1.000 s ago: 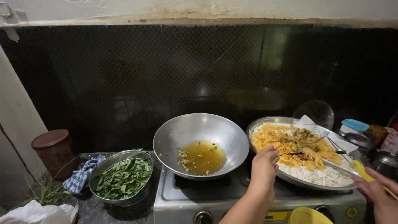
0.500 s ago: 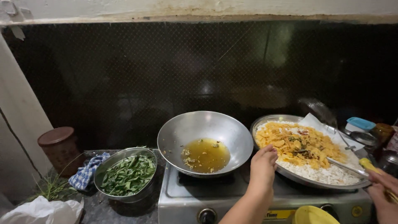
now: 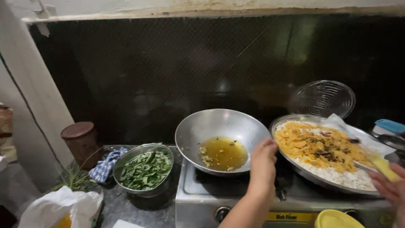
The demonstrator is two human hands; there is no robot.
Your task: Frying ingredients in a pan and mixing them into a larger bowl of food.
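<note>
My left hand (image 3: 262, 162) rests on the near rim of a wide steel pan (image 3: 295, 164) heaped with yellow flakes and white puffed rice. At the right edge my right hand (image 3: 390, 190) grips a yellow-handled utensil (image 3: 377, 162) whose metal end lies in the flakes. Beside the pan, a steel wok (image 3: 202, 126) with amber oil and a few fried bits sits on the stove (image 3: 202, 198).
A steel bowl of green leaves (image 3: 145, 171) stands left of the stove, with a blue checked cloth (image 3: 107, 164) and a brown lidded jar (image 3: 80, 141) beyond. A white plastic bag (image 3: 61, 207) lies front left. A wire strainer (image 3: 322, 99) leans behind the pan; a yellow lid (image 3: 335, 219) is at the front.
The view has shifted, so everything sits further right and lower in frame. My left hand stays at the pan's rim; my right hand stays on the utensil.
</note>
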